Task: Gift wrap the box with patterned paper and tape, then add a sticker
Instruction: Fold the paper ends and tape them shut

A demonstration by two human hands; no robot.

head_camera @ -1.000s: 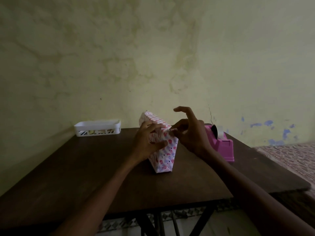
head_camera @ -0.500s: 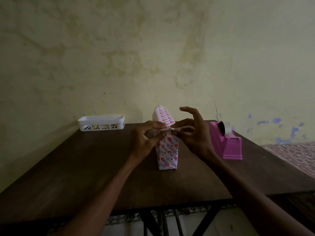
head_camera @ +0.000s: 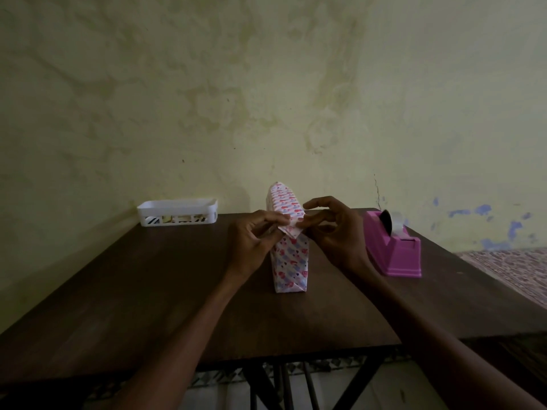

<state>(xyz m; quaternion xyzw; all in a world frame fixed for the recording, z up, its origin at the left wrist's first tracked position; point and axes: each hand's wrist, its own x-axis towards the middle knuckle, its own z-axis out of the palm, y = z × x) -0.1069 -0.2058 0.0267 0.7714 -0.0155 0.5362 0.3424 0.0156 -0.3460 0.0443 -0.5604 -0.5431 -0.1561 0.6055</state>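
1. Nearest to me, I am seeing the dark table (head_camera: 148, 306) stretching across the view, its legs (head_camera: 266, 389) showing under the front edge.
2. Both forearms are reaching over it toward the middle.
3. The left hand (head_camera: 253, 241) is pinching the left side of a folded paper flap (head_camera: 291, 229) between thumb and fingertips.
4. The right hand (head_camera: 333, 232) is pinching the same flap from the right, fingers curling and the index finger arching over the top (its thumb tip is partly hiding behind the paper).
5. The box (head_camera: 291, 264) is standing upright on a narrow end at the table's middle, between the two hands, already covered in patterned paper. The flap is sitting at its near upper edge.
6. Right of the box and apart from it, a pink dispenser (head_camera: 395, 255) is sitting with its tape (head_camera: 396, 224) roll mounted.
7. Far left, a white tray (head_camera: 177, 216) is sitting against the wall (head_camera: 266, 99), something striped showing through its slots.
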